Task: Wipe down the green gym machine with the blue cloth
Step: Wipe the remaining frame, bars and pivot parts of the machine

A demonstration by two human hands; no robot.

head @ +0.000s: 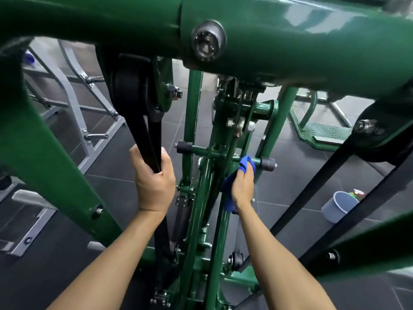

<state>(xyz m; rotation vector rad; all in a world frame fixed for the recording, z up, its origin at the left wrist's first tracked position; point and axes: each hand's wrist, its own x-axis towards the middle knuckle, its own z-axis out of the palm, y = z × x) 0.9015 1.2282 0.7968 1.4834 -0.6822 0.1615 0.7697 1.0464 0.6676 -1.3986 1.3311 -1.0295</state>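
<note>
Left hand [154, 182] fingers clenched round the flat black belt [148, 139] below the pulley. Right hand [243, 186] grips the bunched blue cloth [245, 163], pressing it on a short crossbar of the green steel gym machine [290, 41], mid-frame.

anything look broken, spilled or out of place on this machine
Nothing stands out. The left hand grips a black belt, the right hand holds the blue cloth against a crossbar of the green gym machine, and no spill shows around the grey bucket.
</note>
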